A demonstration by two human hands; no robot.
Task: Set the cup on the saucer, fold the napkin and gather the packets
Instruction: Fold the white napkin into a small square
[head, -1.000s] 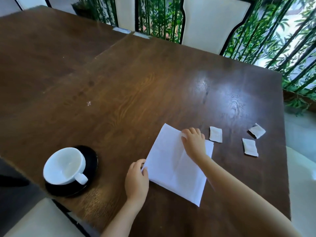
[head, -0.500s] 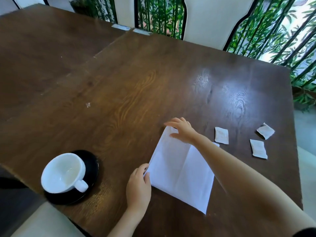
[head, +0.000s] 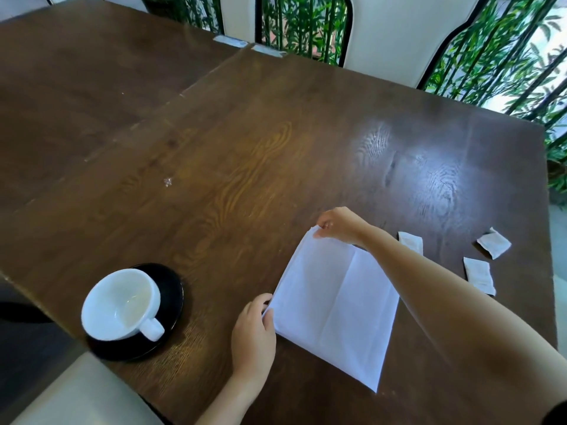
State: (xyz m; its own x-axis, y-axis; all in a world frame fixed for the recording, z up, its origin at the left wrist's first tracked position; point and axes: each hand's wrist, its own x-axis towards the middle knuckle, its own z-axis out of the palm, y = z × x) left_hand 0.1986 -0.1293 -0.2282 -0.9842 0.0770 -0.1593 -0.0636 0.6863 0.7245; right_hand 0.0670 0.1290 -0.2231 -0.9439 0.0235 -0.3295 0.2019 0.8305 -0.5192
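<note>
A white napkin (head: pixel 334 305) lies unfolded and flat on the dark wooden table (head: pixel 245 142). My right hand (head: pixel 340 223) pinches its far corner. My left hand (head: pixel 253 332) pinches the near left corner. To the left, a white cup (head: pixel 119 303) sits on a black saucer (head: pixel 171 283), its handle pointing toward me. Three white packets lie to the right of the napkin: one (head: pixel 411 242) beside my right forearm, one (head: pixel 478 274) nearer me, one (head: pixel 494 243) at the far right.
A pale chair seat (head: pixel 79 394) shows under the table's near left edge. A second table (head: pixel 76 65) joins on the left. White chair backs (head: pixel 395 35) and green bamboo stand beyond the far edge. The right table edge is close to the packets.
My right hand slid from the napkin's middle to its far corner and closed on it. My left hand stayed at the near corner.
</note>
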